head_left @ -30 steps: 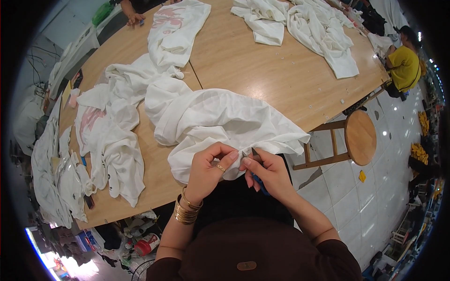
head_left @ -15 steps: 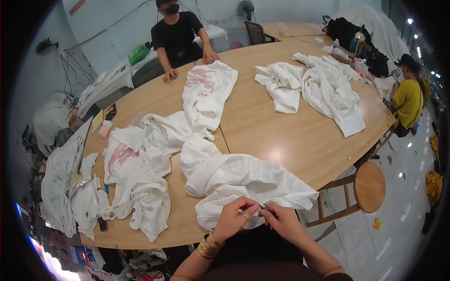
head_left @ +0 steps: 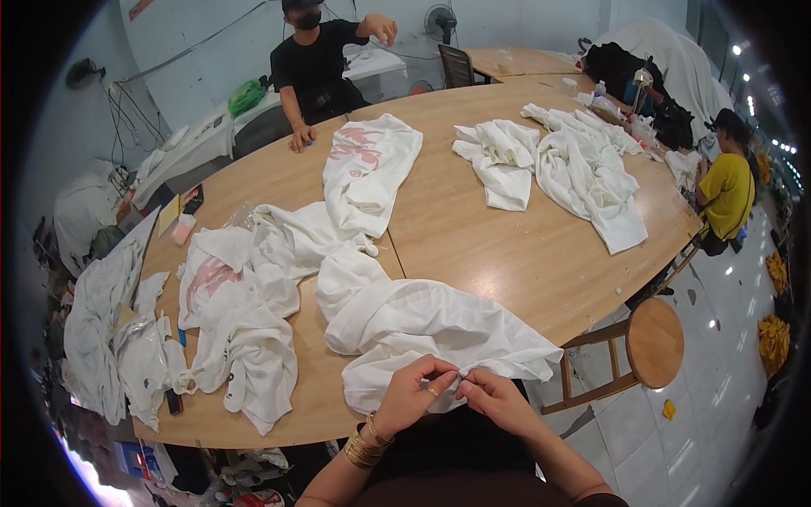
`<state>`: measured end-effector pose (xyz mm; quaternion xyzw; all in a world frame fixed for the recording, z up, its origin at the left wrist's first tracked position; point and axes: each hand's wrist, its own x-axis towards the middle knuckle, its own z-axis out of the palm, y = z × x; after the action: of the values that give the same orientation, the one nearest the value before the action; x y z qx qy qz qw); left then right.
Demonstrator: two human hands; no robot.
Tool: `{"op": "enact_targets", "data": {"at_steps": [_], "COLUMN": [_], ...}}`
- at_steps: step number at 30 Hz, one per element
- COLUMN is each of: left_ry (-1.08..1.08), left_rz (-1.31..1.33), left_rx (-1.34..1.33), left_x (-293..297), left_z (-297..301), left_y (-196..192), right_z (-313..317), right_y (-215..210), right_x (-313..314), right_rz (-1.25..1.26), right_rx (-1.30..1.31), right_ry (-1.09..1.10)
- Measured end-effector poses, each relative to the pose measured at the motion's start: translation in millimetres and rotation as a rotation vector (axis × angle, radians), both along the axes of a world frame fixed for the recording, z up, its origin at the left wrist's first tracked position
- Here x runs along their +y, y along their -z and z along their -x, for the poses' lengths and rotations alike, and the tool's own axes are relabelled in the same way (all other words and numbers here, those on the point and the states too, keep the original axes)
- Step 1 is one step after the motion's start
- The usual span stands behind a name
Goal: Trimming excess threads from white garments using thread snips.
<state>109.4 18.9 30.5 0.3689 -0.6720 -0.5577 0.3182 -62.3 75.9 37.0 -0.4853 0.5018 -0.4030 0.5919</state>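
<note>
Far left: a heap of white cloth (head_left: 101,338) is hanging over the left end of the wooden table (head_left: 473,245).
Left of centre: a white shirt with pink print (head_left: 224,291) is lying crumpled on the table, touching other white pieces around it.
Left hand: the left hand (head_left: 414,393) is pinching the near edge of the white garment (head_left: 414,325) with closed fingertips; gold bangles (head_left: 365,444) are sitting on its wrist.
Garment: it is lying bunched on the near edge of the table, just in front of the person, and its lower edge is hanging over the table edge.
Right hand: the right hand (head_left: 498,399) is gripping the same edge of the garment, fingers closed, just beside the left hand; the two hands are almost touching.
Centre back: another white shirt with pink print (head_left: 372,169) is lying flat on the table; a person in black (head_left: 317,63) is standing behind it, one hand on the table.
Right: a pile of white clothes (head_left: 557,165) is lying on the far right part of the table.
Far right: a round wooden stool (head_left: 655,342) is standing near the table edge on the tiled floor; a person in a yellow shirt (head_left: 726,190) is sitting at the table end.
</note>
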Motion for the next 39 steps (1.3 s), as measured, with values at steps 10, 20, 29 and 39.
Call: {"op": "enact_targets", "data": {"at_steps": [10, 20, 29, 39], "left_ry": [-0.049, -0.061, -0.047, -0.06], "left_rz": [-0.019, -0.181, -0.29, -0.283], "left_rx": [-0.063, -0.096, -0.001, 0.012], "left_x": [3, -6, -3, -3], "left_z": [0, 0, -2, 0], "left_y": [5, 6, 5, 4], "right_z": [6, 7, 3, 4], "right_y": [11, -9, -12, -17], "right_x": [3, 3, 3, -2], "right_rz": [0.05, -0.207, -0.18, -0.207], "right_rx": [0.008, 0.029, 0.114, 0.162], "right_ry": [0.095, 0.017, -0.043, -0.077]}}
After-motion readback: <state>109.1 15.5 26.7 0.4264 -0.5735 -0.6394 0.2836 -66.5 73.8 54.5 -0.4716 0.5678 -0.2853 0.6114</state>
